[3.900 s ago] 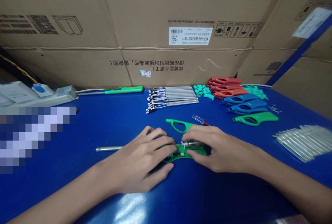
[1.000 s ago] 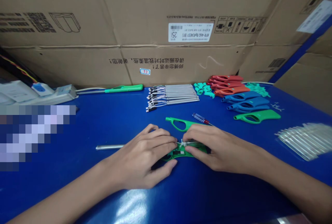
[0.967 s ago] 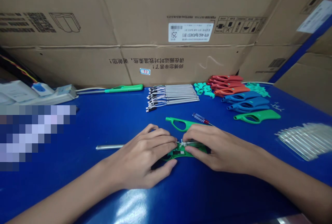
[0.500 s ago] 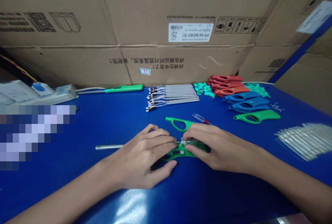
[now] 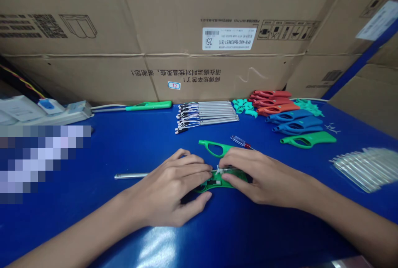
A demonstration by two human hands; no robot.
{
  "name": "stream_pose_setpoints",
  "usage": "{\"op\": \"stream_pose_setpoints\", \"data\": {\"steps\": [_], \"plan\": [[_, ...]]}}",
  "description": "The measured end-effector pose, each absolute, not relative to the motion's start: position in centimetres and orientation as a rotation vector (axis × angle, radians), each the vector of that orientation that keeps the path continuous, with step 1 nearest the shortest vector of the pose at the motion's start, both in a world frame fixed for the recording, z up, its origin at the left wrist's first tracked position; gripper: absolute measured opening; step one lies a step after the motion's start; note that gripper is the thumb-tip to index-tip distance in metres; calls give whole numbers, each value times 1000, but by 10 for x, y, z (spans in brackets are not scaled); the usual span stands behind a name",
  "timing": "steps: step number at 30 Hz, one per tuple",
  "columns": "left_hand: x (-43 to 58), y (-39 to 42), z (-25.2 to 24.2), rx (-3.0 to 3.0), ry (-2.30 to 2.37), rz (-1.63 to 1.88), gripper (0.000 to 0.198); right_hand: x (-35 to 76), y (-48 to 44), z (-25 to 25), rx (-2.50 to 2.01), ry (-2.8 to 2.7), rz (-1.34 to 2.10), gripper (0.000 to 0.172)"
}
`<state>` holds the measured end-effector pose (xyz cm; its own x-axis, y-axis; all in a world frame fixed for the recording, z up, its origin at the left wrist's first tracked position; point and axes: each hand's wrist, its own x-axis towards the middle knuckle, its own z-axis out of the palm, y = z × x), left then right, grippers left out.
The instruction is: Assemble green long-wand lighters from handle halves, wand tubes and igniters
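Blue bench (image 5: pixel 130 143): open rm fwd of hands, front edge close. Green lighter housing (image 5: pixel 216 185) lies mid-bench; L hand (image 5: pixel 168 189) and R hand (image 5: pixel 261 177) grip it, fingers closed. Steel tube (image 5: pixel 130 175) runs L from under L hand; small screwdriver (image 5: pixel 241 142) just beyond R hand.

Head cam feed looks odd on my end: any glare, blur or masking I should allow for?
In the head view, a glare patch whitens the blue table near the bottom edge, a pixelated block hides the left side, and the clear bundle of thin tubes at right looks soft.
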<state>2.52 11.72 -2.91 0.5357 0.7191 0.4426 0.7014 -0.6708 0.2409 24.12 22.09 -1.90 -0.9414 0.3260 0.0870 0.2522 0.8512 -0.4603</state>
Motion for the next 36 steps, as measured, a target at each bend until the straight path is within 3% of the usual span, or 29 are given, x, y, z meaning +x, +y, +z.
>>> {"op": "stream_pose_setpoints", "data": {"steps": [36], "plan": [[26, 116, -31, 2680, 1223, 844, 19, 240, 220, -23, -356, -2825, 673, 14]]}}
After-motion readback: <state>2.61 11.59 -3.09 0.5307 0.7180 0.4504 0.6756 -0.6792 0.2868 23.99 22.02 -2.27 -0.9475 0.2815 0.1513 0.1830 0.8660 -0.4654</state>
